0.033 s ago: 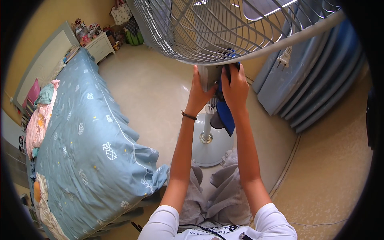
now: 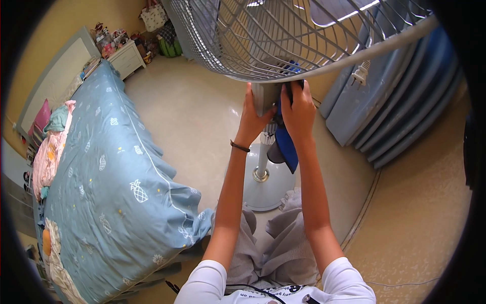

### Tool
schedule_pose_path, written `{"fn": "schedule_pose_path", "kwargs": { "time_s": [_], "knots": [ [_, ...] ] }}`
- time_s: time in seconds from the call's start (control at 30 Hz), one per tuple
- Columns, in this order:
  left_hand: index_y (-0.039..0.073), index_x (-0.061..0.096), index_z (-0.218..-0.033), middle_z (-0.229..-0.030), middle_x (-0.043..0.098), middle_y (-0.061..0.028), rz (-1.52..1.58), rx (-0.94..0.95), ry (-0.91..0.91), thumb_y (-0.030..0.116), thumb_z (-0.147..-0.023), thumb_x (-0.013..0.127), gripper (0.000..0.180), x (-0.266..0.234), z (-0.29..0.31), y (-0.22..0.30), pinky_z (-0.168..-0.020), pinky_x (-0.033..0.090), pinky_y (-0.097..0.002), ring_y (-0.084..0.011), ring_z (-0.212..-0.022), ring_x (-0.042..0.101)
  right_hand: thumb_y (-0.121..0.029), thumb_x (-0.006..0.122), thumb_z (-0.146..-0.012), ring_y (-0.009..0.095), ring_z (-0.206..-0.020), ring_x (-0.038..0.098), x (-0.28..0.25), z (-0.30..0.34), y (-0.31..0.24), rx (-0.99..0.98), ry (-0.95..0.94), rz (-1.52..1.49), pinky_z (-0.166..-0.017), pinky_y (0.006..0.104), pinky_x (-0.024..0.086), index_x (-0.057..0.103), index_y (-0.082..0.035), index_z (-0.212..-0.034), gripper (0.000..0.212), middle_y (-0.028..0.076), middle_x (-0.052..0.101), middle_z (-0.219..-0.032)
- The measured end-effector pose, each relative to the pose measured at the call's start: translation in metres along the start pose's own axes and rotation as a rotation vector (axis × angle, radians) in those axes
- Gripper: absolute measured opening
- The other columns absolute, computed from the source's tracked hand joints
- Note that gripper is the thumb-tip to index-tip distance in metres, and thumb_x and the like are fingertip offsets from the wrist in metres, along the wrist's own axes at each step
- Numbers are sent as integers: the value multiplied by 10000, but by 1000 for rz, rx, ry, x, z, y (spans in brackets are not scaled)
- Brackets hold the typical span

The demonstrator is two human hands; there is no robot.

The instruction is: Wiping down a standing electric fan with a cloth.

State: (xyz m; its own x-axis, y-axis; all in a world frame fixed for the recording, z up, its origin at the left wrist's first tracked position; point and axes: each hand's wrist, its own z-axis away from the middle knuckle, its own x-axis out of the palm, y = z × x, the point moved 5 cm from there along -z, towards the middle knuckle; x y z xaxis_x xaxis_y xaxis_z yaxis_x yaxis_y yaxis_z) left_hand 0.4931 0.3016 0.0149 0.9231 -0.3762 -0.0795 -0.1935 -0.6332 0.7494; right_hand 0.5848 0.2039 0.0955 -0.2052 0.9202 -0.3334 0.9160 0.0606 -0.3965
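With left hand (image 2: 252, 119) cupped around fan neck (image 2: 259, 96) and right hand (image 2: 297, 112) gripping blue-and-black item (image 2: 287, 147), could tip fan (image 2: 329, 70) by pressing sideways.

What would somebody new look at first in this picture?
Probably the big fan, because it fills the top middle, with the left fingers and right fingers raised just below its cage. Next might be the blue bedcover spread along the left, dotted with white pineapples. After that, perhaps the pale plug dangling at the upper right.
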Motion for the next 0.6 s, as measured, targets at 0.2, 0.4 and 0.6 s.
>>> {"fn": "schedule_pose_path", "kwargs": {
  "time_s": [0.2,0.4,0.6],
  "knots": [
    [54,127,-1438,-1360,360,-241,18,-85,-34,123,-725,742,944,3,1,-9,-1000,356,-400,-367,-1243,387,-145,617,-763,314,-800,573,1,-4,-8,-59,-34,103,-667,403,488,606,-58,-1008,259,135,550,-895],
    [60,129,-1438,-1362,356,-240,-5,-78,-22,128,-726,740,941,1,1,-9,-999,357,-410,-366,-1247,382,-162,640,-720,289,-799,562,6,-4,-21,-118,-63,226,-661,391,485,620,-86,-997,287,114,537,-858],
    [39,118,-1436,-1374,342,-237,-9,-45,-32,132,-730,736,943,0,2,-13,-1007,347,-410,-371,-1251,376,-168,658,-715,292,-802,561,7,-2,-25,-174,-60,272,-654,406,482,633,-112,-953,246,106,538,-853]
  ]
}}
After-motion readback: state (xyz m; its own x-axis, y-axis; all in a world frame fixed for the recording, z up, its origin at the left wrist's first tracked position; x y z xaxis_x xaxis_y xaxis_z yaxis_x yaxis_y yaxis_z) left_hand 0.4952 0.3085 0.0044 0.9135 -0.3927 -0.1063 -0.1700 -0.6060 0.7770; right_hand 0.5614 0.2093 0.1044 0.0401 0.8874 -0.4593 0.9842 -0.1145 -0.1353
